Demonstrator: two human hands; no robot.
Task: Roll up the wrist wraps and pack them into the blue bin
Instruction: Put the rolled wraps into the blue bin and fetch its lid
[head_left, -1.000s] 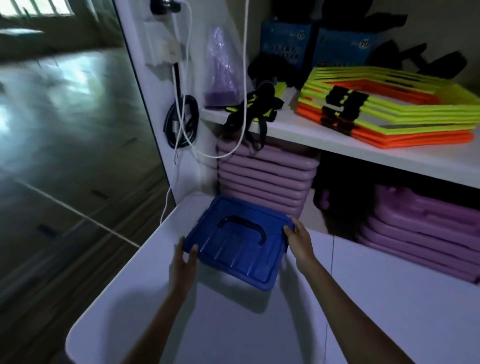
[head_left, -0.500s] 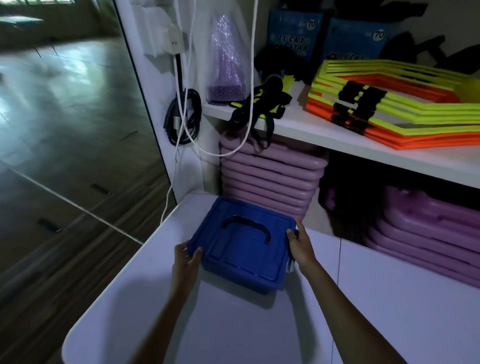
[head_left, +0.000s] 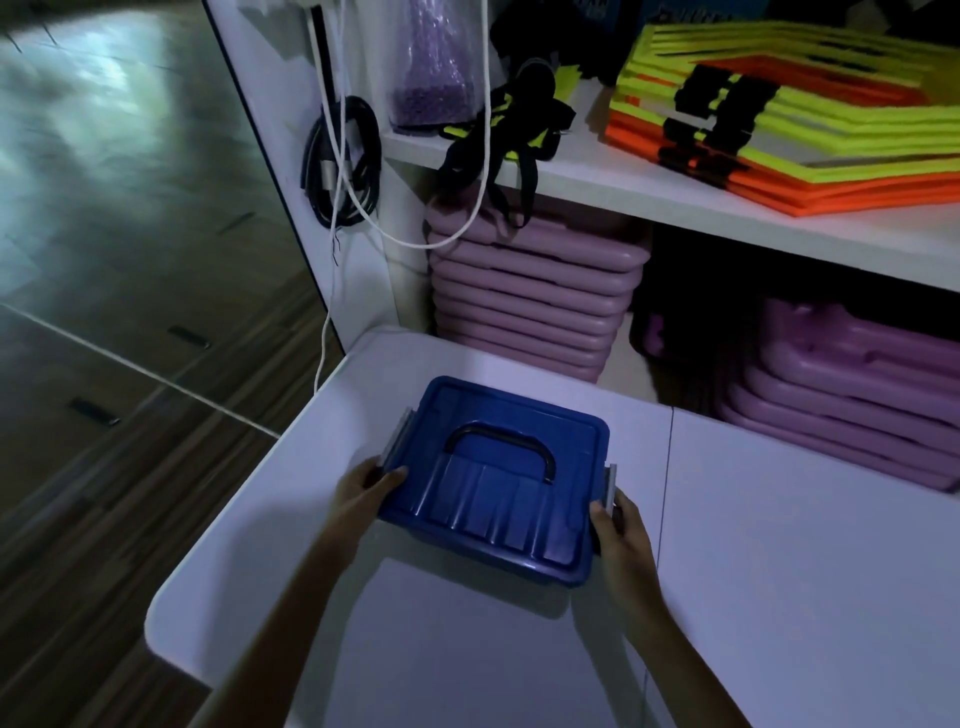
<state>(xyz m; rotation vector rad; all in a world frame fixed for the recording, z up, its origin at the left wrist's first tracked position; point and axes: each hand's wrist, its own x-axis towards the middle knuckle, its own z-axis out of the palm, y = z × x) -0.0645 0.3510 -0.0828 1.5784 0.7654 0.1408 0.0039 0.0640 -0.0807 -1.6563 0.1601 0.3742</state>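
The blue bin (head_left: 493, 483) sits on the white table (head_left: 779, 571) with its blue lid on and a dark handle lying flat on top. My left hand (head_left: 363, 488) grips the bin's left side by the grey latch. My right hand (head_left: 621, 525) grips the right side by the other grey latch. The bin's inside is hidden by the lid. A tangle of black and yellow straps (head_left: 514, 130), possibly the wrist wraps, hangs over the edge of the white shelf (head_left: 675, 192) above.
Stacks of purple mats (head_left: 530, 291) fill the space under the shelf, with more at the right (head_left: 852, 384). Yellow and orange hexagon frames (head_left: 789, 104) lie on the shelf. Cables (head_left: 337, 156) hang on the white side panel. Dark floor lies to the left.
The tilted lid has come down flat onto the bin. Both hands have slid to the side latches. The view has dropped closer to the table.
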